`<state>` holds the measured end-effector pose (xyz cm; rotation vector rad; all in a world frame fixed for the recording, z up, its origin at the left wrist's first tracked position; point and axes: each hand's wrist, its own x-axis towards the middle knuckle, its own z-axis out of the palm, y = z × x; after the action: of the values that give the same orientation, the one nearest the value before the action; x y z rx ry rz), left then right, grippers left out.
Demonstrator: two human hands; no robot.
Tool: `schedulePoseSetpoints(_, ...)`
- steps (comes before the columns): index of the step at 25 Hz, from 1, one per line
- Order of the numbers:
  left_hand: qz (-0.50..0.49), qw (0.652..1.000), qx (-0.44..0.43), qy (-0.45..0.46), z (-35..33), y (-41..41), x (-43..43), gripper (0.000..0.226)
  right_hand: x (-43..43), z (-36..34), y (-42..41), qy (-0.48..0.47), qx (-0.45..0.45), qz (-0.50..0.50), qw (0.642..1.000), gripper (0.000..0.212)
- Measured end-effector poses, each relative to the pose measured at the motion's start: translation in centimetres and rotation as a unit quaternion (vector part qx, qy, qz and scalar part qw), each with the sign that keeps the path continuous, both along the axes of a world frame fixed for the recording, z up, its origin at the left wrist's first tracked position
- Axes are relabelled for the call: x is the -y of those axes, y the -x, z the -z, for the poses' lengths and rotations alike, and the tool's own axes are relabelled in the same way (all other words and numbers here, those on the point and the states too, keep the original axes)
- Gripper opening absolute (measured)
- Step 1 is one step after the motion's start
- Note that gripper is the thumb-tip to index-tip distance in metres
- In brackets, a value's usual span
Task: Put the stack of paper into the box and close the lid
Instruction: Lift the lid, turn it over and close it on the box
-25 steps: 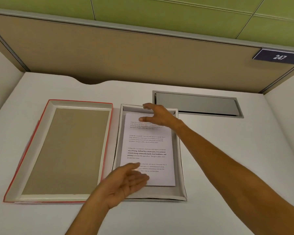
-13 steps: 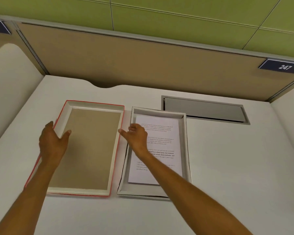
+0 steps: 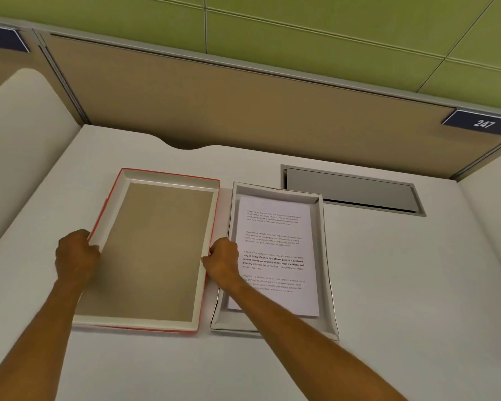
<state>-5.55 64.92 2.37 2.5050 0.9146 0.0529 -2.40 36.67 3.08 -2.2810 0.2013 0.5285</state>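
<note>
The stack of printed white paper [image 3: 275, 247] lies flat inside the shallow white box [image 3: 326, 256] on the desk. To its left rests the lid [image 3: 156, 250], upside down, with a red outer edge, white walls and a brown inside. My left hand [image 3: 75, 253] is closed on the lid's left wall. My right hand [image 3: 222, 260] is closed on the lid's right wall, between lid and box, and my right forearm crosses the box's near left corner.
A white desk [image 3: 402, 299] holds everything. A grey cable hatch [image 3: 350, 189] is set into the desk behind the box. A tan partition [image 3: 243, 105] closes off the back, and white side panels [image 3: 21, 134] stand at left and right.
My hands left the paper and box. Both moved to the lid and closed on its two long walls. The view shifted left.
</note>
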Motion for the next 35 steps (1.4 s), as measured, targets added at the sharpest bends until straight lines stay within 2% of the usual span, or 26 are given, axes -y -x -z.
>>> schedulePoseSetpoints(3,0.019,1.000,-0.001,-0.011,-1.7,-0.4,-1.4,0.018,0.6,0.3,-0.1,-0.016,0.010,-0.009,1.000,0.020)
schedulePoseSetpoints(6,0.020,0.999,-0.016,-0.032,-4.6,-1.1,-2.5,0.014,0.9,-0.4,-0.2,-0.034,0.014,-0.009,0.999,0.026)
schedulePoseSetpoints(9,0.004,0.999,-0.023,-0.026,-7.7,-1.6,-1.9,0.022,-0.1,-3.3,0.4,-0.062,0.072,-0.021,0.995,0.024)
schedulePoseSetpoints(10,0.004,1.000,-0.015,-0.016,-8.8,-1.5,-1.3,0.024,-0.9,-4.8,0.5,-0.088,0.081,-0.034,0.992,0.035)
schedulePoseSetpoints(14,0.049,0.998,0.045,0.009,-13.4,-0.4,3.5,0.048,-4.4,-11.4,1.1,-0.244,0.032,-0.067,0.967,0.052)
schedulePoseSetpoints(18,0.117,0.993,0.023,-0.004,-18.1,0.5,9.7,0.084,-4.6,-15.4,1.0,-0.354,-0.011,-0.048,0.934,0.050)
schedulePoseSetpoints(20,0.152,0.988,0.006,0.038,-19.7,0.9,12.1,0.098,-3.8,-16.5,0.4,-0.389,-0.047,-0.033,0.919,0.041)
schedulePoseSetpoints(22,0.176,0.979,-0.007,0.100,-20.9,1.2,13.4,0.104,-2.9,-17.2,-0.2,-0.384,-0.056,-0.020,0.921,0.035)
schedulePoseSetpoints(25,0.183,0.957,-0.013,0.227,-22.0,1.4,12.7,0.103,-1.4,-18.1,-0.4,-0.379,-0.049,-0.003,0.924,0.035)
schedulePoseSetpoints(27,0.156,0.934,0.013,0.322,-21.6,1.1,11.7,0.098,-0.2,-18.7,-0.4,-0.377,-0.046,0.008,0.925,0.034)
schedulePoseSetpoints(30,0.114,0.918,0.020,0.378,-17.3,0.3,11.9,0.091,2.3,-19.6,-0.1,-0.381,-0.049,0.022,0.923,0.033)
schedulePoseSetpoints(33,0.067,0.899,-0.046,0.429,-10.9,-0.1,12.4,0.089,5.5,-20.3,0.1,-0.424,-0.073,0.042,0.902,0.037)
schedulePoseSetpoints(35,0.010,0.850,-0.076,0.521,-7.7,0.0,12.2,0.089,8.3,-20.5,0.3,-0.468,-0.093,0.054,0.877,0.036)
